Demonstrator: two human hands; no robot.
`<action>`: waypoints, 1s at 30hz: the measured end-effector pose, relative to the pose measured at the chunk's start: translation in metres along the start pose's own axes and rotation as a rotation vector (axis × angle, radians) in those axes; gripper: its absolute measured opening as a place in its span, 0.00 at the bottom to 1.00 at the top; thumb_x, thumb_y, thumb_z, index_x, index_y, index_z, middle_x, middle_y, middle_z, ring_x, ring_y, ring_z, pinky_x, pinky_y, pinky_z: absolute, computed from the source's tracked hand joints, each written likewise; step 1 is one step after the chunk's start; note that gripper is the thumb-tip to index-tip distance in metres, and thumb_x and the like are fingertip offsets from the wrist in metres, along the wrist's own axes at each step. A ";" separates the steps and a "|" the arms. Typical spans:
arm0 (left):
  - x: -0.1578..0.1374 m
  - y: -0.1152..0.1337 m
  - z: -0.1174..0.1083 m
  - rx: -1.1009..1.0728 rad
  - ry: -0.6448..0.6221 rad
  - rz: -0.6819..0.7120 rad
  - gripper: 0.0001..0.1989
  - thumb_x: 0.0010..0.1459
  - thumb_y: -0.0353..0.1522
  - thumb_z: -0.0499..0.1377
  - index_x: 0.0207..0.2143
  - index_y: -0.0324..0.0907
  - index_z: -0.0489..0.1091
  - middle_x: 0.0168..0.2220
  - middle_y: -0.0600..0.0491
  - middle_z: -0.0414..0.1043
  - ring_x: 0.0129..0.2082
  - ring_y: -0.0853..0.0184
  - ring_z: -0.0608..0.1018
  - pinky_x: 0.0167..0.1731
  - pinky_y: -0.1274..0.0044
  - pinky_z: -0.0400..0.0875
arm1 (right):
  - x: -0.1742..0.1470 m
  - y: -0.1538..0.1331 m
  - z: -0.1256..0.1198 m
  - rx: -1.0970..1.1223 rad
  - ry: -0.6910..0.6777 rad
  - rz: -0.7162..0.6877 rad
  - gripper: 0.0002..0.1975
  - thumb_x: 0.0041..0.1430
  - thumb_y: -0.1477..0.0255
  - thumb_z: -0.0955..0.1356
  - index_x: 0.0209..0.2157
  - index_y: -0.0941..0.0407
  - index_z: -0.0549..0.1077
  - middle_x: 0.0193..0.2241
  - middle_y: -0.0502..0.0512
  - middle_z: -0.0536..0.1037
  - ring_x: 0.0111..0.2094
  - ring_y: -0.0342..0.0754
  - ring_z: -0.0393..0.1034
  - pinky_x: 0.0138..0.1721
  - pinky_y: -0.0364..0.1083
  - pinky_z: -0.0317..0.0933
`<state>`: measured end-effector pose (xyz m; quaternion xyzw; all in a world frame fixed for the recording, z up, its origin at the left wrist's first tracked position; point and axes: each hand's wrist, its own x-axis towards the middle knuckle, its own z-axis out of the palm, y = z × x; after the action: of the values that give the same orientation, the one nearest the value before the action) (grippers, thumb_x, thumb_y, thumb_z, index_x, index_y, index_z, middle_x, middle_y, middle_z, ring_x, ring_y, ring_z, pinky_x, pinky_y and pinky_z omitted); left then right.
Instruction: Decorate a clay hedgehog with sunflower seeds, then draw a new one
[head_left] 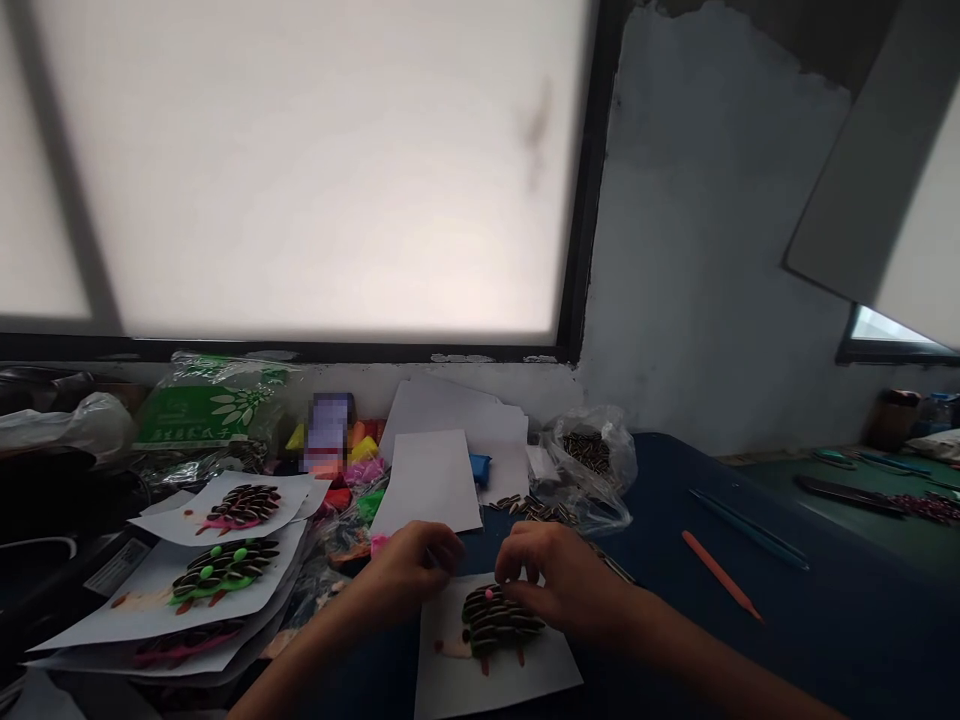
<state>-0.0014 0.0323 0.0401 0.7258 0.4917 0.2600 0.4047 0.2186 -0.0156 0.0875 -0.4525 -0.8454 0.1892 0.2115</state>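
Note:
A white paper [454, 690] on the blue table carries a hedgehog figure made of sunflower seeds [504, 625] over clay, with red feet and a pale snout. One pink clay ball [489, 594] sits on its seeds. My right hand [559, 578] bends over the figure's upper right, fingers curled and thumb drawn in; anything between them is hidden. Just left of the paper's top edge, my left hand [416, 570] has its fingers curled against the thumb. Whether it pinches something small does not show.
Finished hedgehog sheets [232, 590] are stacked at left. Behind lie blank white paper [431, 480], colored clay packets [364, 470], loose sunflower seeds [540, 510] and a plastic bag of seeds [589, 455]. An orange clay tool [720, 572] and blue tweezers [750, 528] lie at right.

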 end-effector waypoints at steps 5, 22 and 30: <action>-0.004 -0.001 0.003 0.101 -0.048 -0.008 0.18 0.42 0.25 0.58 0.39 0.39 0.77 0.35 0.51 0.77 0.35 0.61 0.77 0.32 0.75 0.69 | -0.001 -0.001 -0.001 -0.005 -0.056 0.001 0.05 0.55 0.80 0.72 0.31 0.57 0.81 0.32 0.52 0.78 0.31 0.44 0.71 0.32 0.40 0.61; -0.002 -0.003 0.008 0.132 -0.057 0.031 0.18 0.41 0.25 0.56 0.35 0.40 0.78 0.33 0.54 0.77 0.32 0.63 0.76 0.28 0.78 0.66 | -0.001 -0.005 0.004 -0.049 -0.088 0.011 0.07 0.52 0.82 0.72 0.31 0.58 0.82 0.29 0.52 0.81 0.30 0.44 0.73 0.30 0.40 0.60; -0.003 0.000 0.007 0.138 -0.066 0.023 0.18 0.40 0.24 0.56 0.35 0.39 0.78 0.33 0.53 0.78 0.32 0.63 0.76 0.29 0.78 0.67 | -0.001 -0.002 0.008 -0.086 -0.065 -0.015 0.05 0.54 0.79 0.73 0.31 0.56 0.82 0.30 0.52 0.80 0.31 0.45 0.74 0.33 0.41 0.61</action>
<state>0.0032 0.0269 0.0366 0.7657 0.4865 0.2061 0.3669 0.2138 -0.0186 0.0818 -0.4486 -0.8625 0.1656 0.1656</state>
